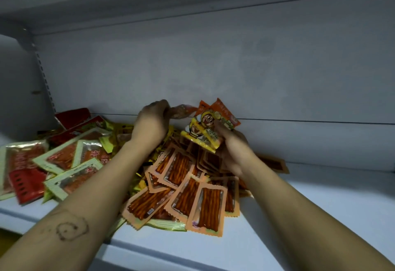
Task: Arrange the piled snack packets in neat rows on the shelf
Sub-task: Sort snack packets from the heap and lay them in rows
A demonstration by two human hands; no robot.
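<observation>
Nearest the lens, two bare forearms are stretched over the front edge of the shelf [320, 206], the left one marked with an inked ring [71, 229]. Both hands are raised above the heap near the back edge, close together but not touching.

The right hand [233, 153] is clamped on a small fan of packets [201, 136], yellow-fronted and held upright. They seem to be kept on edge so that like packets can be squared together before being set down. The left hand [152, 121] is curled round one blurred orange packet [181, 111], apparently being passed towards that fan; how firmly it is pinched cannot be told.

Below them the orange packets [186, 187] are piled loosely across the middle of the shelf, overlapping at all angles and reaching nearly to the front edge. Green-bordered packets [70, 159] and red packets [72, 116] are spread towards the left end, up to the slotted upright [44, 74]. No row has been formed yet, so the task is judged to be at its beginning.

Bare shelf is seen only along the right half, from front edge to back wall [213, 67], and a first row would most readily be started there. Headroom is limited by the upper shelf [128, 3], so lifts would have to be kept low. Packets at the front edge could be swept off by a forearm drawn back carelessly.
</observation>
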